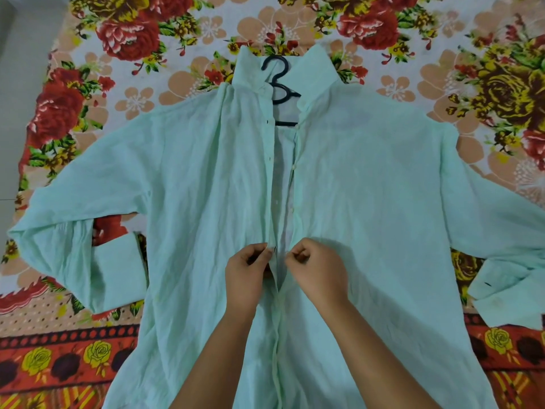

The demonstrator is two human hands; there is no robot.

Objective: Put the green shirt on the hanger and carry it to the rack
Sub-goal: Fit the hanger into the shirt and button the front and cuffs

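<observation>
Surface: flowered sheet (132, 39) with red, yellow and peach blooms, spread flat under everything
Shirt, place: green shirt (191, 178) lies front up on the sheet and fills the middle of the view
Shirt, long axis: runs straight away from the person, collar (312, 72) at the far end, hem at the near end and cut off by the lower edge of the view
Sleeves: spread out to both sides; left sleeve (73, 208) bends at the elbow, cuff turned back toward the near side; right sleeve (501, 216) does likewise, cuff close to the right edge of the view
Front opening: a narrow gap from the collar down to the hands, small buttons (292, 169) along its right edge; below the hands the two edges lie together
Hanger: dark hanger (280, 84) inside the shirt; hook shows in the open collar and points away from the person, in line with the shirt's long axis; a short piece of bar crosses the gap lower down; its shoulders are hidden under the cloth
Left hand: left hand (247, 276) on the left front edge, grip closed, thumb and curled fingers pinching the cloth
Right hand: right hand (318, 270) on the right front edge, grip closed, fingers curled in on the cloth; cannot tell whether a button sits between the fingertips
Hands, relation: near each other on either side of the gap, not touching
</observation>
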